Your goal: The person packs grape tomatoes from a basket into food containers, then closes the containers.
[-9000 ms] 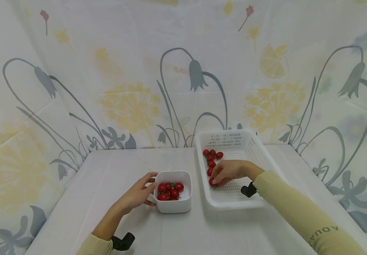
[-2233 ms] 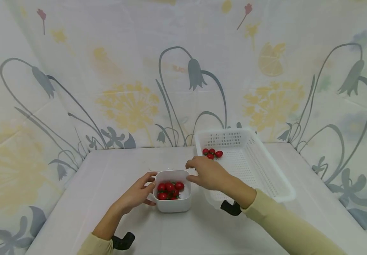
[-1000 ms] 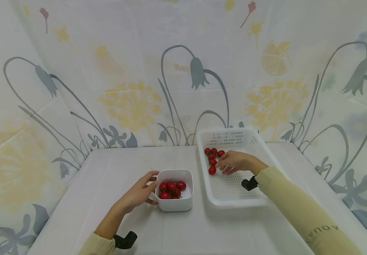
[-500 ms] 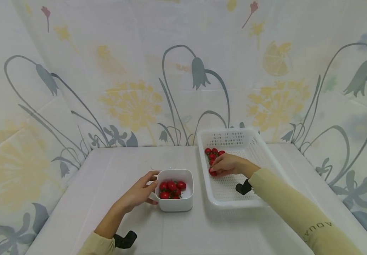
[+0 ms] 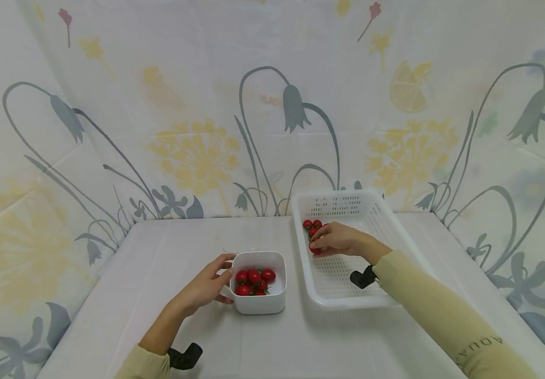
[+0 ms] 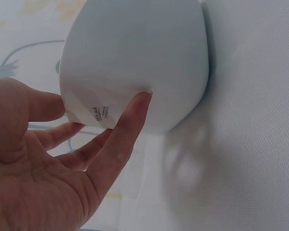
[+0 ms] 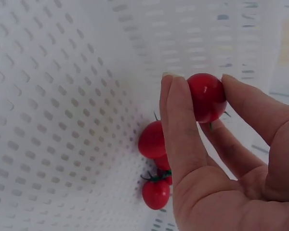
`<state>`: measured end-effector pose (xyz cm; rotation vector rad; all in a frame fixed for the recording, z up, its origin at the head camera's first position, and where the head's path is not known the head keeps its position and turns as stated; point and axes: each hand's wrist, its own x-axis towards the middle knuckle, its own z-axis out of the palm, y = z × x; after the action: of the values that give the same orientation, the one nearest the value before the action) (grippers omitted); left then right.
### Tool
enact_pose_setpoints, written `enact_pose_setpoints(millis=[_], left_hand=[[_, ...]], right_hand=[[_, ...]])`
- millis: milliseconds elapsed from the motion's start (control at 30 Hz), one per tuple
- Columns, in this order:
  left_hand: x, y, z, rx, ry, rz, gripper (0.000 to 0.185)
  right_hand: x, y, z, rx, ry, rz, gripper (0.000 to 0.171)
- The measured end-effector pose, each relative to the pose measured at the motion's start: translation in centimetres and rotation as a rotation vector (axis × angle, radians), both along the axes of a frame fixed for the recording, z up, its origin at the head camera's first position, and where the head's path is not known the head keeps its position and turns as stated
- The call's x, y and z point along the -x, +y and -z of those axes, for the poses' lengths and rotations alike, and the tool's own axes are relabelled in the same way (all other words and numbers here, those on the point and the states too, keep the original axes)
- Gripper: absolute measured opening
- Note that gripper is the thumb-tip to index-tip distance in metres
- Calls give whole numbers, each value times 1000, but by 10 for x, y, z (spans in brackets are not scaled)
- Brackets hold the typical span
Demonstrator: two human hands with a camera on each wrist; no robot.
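Observation:
My right hand (image 5: pixel 341 239) is inside the white perforated basket (image 5: pixel 317 301) and pinches a red cherry tomato (image 7: pixel 206 97) between thumb and fingers. Below it in the right wrist view lie more tomatoes (image 7: pixel 155 193), one with a green stem. Part of that group is hidden behind my fingers. Left of the basket stands a white square container (image 5: pixel 259 305) with several tomatoes (image 5: pixel 253 276) at its bottom. Against its left side rests my left hand (image 5: pixel 201 288), fingers fairly straight and spread; the left wrist view shows one fingertip touching the wall near small dark print.
A white cloth covers the table (image 5: pixel 197 342). Behind rises a fabric backdrop (image 5: pixel 182 105) printed with grey and yellow flowers. The basket's raised walls surround my right hand, and a gap separates basket from container. Each wrist carries a black device (image 5: pixel 184 357).
The nearer tomatoes in the basket's left row were taken out one by one. My right hand went to the container, returned, and now lifts the nearest one. My left hand stayed put.

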<state>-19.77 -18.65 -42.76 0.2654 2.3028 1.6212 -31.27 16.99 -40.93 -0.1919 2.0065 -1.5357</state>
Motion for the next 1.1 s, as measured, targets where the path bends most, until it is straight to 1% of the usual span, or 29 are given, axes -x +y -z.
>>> enact_pose_setpoints(millis=[133,267,467,667,867,1100], left_hand=[[0,0,0,-5,1,3,41],[-1,0,0,-4,-1,6,41],[-2,1,-2,-4,1,9,42],[-2,1,-3,0,4,9,42],[-2,1,-3,7,5,3,42],[-2,0,-3,11,2,7,42]], right_hand=[[-4,5,-7,41,54,-27,27],[-7,9,-11,74,95,-36,28],[-12,14,-20,106,122,-19,28],[-15,21,-26,95,159,-18,28],[-18,23,-29,83,198,13,26],[-32,17,-37,82,261,33,26]])
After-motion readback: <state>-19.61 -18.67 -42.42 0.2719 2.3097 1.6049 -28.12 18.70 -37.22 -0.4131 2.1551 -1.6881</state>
